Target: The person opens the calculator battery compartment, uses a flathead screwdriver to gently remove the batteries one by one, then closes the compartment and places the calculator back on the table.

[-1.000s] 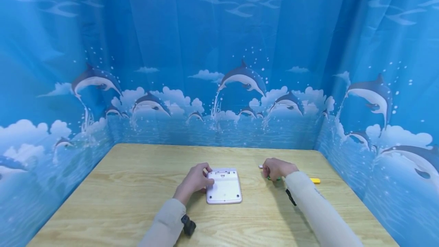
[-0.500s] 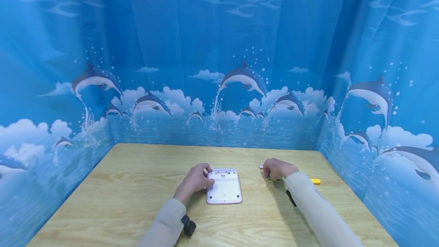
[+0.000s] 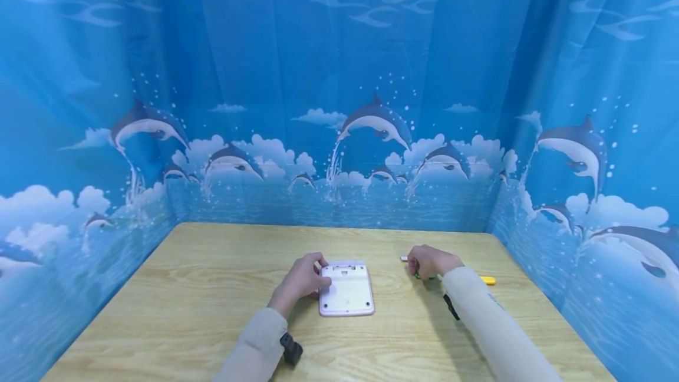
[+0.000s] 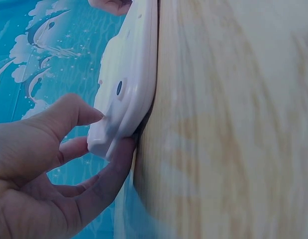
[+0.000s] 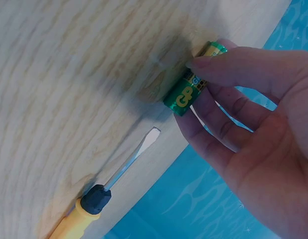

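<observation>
A white calculator-like device (image 3: 346, 290) lies underside up on the table, with dark round feet and an open battery slot at its far end. My left hand (image 3: 303, 279) grips its left edge; in the left wrist view the thumb is on top and a finger (image 4: 106, 186) reaches to the lower rim. To the right, my right hand (image 3: 431, 261) pinches a green GP battery (image 5: 186, 94) between thumb and fingers, just over the tabletop. A flat-blade screwdriver (image 5: 91, 201) with a yellow handle lies close to that hand. In the head view the hand largely hides the battery.
A small white piece (image 3: 404, 259) lies beyond the right hand's fingertips, partly hidden. The wooden table (image 3: 212, 287) ends at a blue dolphin-print curtain (image 3: 339, 105) at the back and sides. Wood surface shows between the device and the right hand.
</observation>
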A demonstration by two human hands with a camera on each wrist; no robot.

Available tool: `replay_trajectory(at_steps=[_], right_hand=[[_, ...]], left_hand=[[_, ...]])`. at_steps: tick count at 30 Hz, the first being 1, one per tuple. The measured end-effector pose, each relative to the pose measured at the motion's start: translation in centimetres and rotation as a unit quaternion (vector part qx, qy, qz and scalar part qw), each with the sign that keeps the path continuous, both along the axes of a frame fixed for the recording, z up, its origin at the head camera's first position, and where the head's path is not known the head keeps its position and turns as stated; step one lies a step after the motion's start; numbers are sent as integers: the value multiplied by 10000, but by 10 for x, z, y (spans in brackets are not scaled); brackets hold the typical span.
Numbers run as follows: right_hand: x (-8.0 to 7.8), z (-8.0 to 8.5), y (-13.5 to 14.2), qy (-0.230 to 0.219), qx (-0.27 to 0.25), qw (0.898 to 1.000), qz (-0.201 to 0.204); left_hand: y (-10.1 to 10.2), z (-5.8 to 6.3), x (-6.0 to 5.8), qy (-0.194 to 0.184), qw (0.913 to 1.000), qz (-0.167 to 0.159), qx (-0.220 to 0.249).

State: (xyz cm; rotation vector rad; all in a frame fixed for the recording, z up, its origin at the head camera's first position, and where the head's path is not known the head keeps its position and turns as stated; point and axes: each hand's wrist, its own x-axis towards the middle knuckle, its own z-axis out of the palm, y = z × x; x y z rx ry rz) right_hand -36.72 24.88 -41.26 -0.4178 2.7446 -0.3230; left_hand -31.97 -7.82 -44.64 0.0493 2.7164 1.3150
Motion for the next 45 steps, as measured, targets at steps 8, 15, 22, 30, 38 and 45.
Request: replay_trajectory(at_steps=[8, 15, 22, 30, 38, 45], right_hand=[[-1, -1, 2, 111, -38, 9998, 180], [1, 0, 3, 95, -106, 9997, 188], [3, 6, 4, 103, -37, 9995, 281], [-1, 12, 5, 292, -76, 9981, 539], [-7, 14, 2, 781, -115, 9945, 686], [-10, 17, -1, 729, -98, 9946, 735]], left_hand=[[0, 0, 1, 25, 10000, -18, 1], [1, -1, -2, -29, 10000, 41, 0], [1, -3, -3, -93, 9999, 48, 36], [1, -3, -4, -82, 9999, 55, -31], [1, -1, -3, -91, 9999, 92, -79], [0, 0, -2, -68, 9999, 59, -50]])
